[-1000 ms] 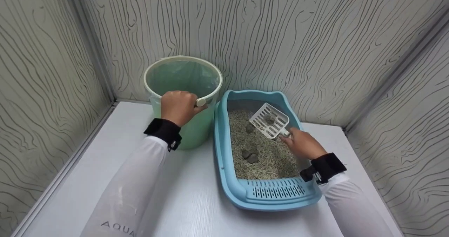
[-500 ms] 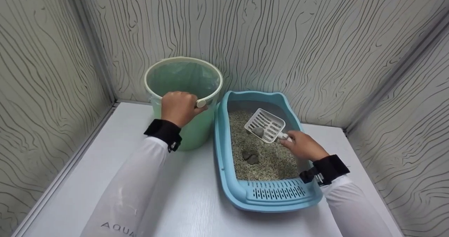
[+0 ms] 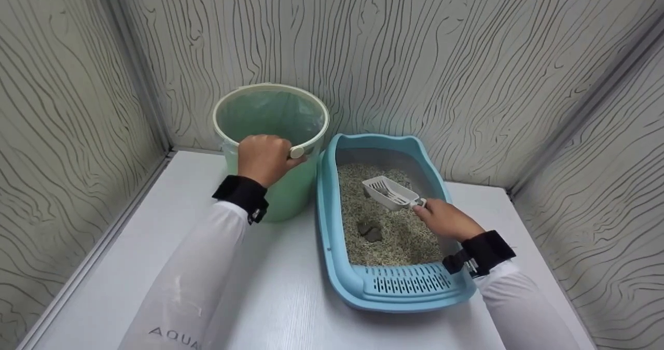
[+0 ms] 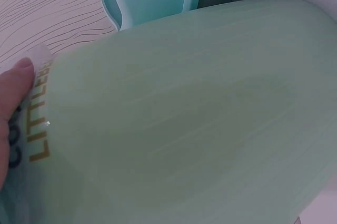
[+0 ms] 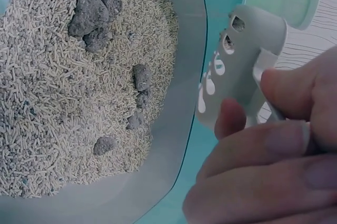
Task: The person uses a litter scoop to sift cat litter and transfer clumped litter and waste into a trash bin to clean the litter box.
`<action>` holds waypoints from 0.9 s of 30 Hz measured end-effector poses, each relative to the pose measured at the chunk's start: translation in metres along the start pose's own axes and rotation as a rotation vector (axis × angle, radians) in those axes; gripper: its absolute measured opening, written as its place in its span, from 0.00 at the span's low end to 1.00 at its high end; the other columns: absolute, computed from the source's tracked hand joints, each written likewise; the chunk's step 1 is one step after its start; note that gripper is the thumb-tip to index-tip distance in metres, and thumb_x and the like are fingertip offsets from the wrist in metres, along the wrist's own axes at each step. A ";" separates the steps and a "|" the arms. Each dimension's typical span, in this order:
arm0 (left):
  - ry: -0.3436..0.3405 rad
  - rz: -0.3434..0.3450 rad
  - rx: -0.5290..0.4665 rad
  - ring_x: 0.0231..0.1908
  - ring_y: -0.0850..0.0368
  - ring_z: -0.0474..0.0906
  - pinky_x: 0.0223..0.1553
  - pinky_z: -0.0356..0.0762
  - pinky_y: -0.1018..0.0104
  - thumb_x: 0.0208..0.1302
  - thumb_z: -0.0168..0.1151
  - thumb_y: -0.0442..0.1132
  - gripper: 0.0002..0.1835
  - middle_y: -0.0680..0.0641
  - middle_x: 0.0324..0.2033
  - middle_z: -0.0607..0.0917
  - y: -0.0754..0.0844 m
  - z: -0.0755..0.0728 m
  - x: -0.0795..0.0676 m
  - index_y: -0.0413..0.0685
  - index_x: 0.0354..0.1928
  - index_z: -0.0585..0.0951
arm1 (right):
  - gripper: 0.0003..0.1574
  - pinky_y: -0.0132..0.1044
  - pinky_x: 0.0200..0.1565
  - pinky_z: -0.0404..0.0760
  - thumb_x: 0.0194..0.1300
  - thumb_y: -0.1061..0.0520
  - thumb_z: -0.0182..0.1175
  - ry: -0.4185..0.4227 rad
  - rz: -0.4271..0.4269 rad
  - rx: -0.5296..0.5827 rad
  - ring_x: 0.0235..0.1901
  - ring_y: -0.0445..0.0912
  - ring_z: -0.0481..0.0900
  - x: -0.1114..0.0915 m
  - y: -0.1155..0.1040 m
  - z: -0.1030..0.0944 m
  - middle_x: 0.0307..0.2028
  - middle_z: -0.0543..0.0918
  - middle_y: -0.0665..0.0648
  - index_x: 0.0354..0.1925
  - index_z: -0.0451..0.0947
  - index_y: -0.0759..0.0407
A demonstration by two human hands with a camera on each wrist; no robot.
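Note:
My left hand [image 3: 265, 158] grips the near rim of a green trash bin [image 3: 290, 199] lined with a clear bag. In the left wrist view the thumb [image 4: 18, 84] lies against the bin's lettered side. A white slotted litter scoop [image 3: 381, 198] hangs tilted over the litter, its handle held in my right hand [image 3: 450, 220]. Grey bits show through the slots of the scoop [image 5: 237, 55] in the right wrist view. Below lies the blue litter box [image 3: 332, 256], filled with pellet litter [image 3: 358, 194]. Dark grey clumps [image 3: 371, 231] sit near its middle; more clumps [image 5: 141, 79] appear in the right wrist view.
Bin and box stand side by side on a white tabletop [image 3: 275, 288]. A wood-grain patterned wall [image 3: 389, 54] rises close behind them, with similar panels at left and right. The box has a slotted step [image 3: 412, 282] at its near end.
The right hand has turned and lowered the scoop, from its slotted face showing to a more edge-on tilt, slightly nearer. A grey clump shifted inside the scoop. The left hand stays on the rim.

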State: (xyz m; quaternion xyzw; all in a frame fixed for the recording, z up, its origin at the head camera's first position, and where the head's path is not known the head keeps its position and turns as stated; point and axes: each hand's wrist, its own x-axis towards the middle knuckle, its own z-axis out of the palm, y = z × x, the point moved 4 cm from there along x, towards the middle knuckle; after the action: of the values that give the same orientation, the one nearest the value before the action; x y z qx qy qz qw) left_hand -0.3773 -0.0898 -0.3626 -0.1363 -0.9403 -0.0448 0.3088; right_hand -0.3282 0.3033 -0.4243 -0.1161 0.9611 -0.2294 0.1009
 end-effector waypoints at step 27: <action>0.013 0.010 0.011 0.16 0.56 0.57 0.19 0.49 0.59 0.56 0.71 0.71 0.39 0.54 0.13 0.58 0.001 -0.001 0.002 0.56 0.12 0.59 | 0.23 0.41 0.32 0.67 0.84 0.41 0.46 0.150 0.104 -0.059 0.25 0.46 0.69 0.004 0.003 0.010 0.26 0.70 0.53 0.39 0.69 0.57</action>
State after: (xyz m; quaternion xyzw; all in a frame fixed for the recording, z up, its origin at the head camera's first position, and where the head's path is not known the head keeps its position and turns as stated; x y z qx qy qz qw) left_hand -0.3784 -0.0889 -0.3609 -0.1389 -0.9377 -0.0389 0.3159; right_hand -0.3298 0.3007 -0.4352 -0.0516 0.9770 -0.2035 0.0370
